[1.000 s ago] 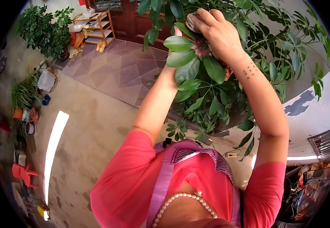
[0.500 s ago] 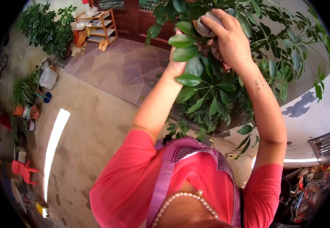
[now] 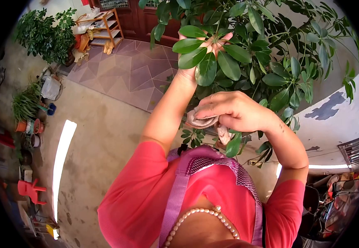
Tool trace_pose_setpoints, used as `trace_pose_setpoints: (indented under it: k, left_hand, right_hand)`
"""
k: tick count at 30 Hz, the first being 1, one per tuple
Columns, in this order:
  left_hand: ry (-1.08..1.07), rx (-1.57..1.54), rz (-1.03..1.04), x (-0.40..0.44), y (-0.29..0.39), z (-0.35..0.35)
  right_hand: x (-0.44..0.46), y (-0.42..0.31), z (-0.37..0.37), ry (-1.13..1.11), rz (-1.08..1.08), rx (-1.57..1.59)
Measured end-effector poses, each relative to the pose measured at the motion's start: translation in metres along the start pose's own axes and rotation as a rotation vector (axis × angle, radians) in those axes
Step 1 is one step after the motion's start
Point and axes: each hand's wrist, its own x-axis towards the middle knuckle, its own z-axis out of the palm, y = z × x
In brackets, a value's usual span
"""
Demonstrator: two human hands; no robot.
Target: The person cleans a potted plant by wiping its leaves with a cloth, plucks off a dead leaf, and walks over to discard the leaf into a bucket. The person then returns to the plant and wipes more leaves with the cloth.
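My left hand (image 3: 212,46) is raised behind a whorl of glossy green leaves (image 3: 228,66) on a tall potted-type plant. Its fingers are spread under the leaves, partly covered by them; skin shows between the leaf stalks. Lower and to the right, in front of my chest, my right hand (image 3: 241,109) is closed around a crumpled, greyish-pink cloth (image 3: 202,120). One end of the cloth hangs below my fingers. The cloth is apart from the leaves that my left hand supports.
Foliage (image 3: 287,74) spreads across the upper right by a peeling wall (image 3: 328,109). A shoe rack (image 3: 105,29) stands by the red-brown door (image 3: 136,25). Several flower pots (image 3: 21,125) and a red chair (image 3: 31,191) line the left side. Cluttered items (image 3: 332,198) sit lower right.
My right hand has come down and away from the leaves with the cloth, towards my chest. My left hand now shows its fingers spread beneath the leaf whorl.
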Motion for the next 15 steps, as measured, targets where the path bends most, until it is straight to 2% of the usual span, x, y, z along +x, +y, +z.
trace_pose_setpoints:
  k: [2, 3, 4, 5, 7, 8, 9, 11, 13, 15]
  left_hand:
    - [0.001, -0.037, -0.013, -0.001, 0.001, -0.001]
    - [0.022, -0.066, 0.011, -0.003, 0.001, -0.003]
    - [0.044, -0.094, 0.034, -0.006, 0.0, -0.006]
    - [0.131, 0.266, 0.167, -0.002, -0.007, -0.011]
    - [0.173, 0.295, 0.225, 0.003, -0.014, -0.005]
    - [0.123, 0.453, 0.119, -0.001, -0.017, -0.002]
    - [0.08, 0.302, 0.054, -0.003, -0.018, 0.0]
    - [-0.006, 0.002, -0.073, -0.006, -0.023, 0.006]
    - [-0.029, 0.7, 0.088, -0.009, -0.039, 0.015]
    - [-0.01, 0.768, 0.135, -0.001, -0.043, 0.011]
  right_hand:
    - [-0.008, -0.012, -0.023, 0.093, -0.018, 0.242]
    - [-0.012, -0.023, -0.037, 0.181, -0.049, 0.234]
    - [-0.019, -0.024, -0.047, 0.309, -0.086, 0.189]
    - [-0.024, -0.026, -0.054, 0.492, -0.131, 0.137]
    - [-0.029, -0.033, -0.063, 0.899, -0.049, 0.207]
    - [-0.026, -0.033, -0.069, 1.021, -0.093, 0.203]
    - [-0.023, -0.033, -0.076, 1.143, -0.138, 0.198]
    - [-0.026, -0.021, -0.083, 1.167, -0.097, 0.123]
    - [-0.02, -0.018, -0.076, 1.054, 0.026, -0.011]
    - [-0.015, 0.005, -0.073, 0.92, -0.101, -0.348]
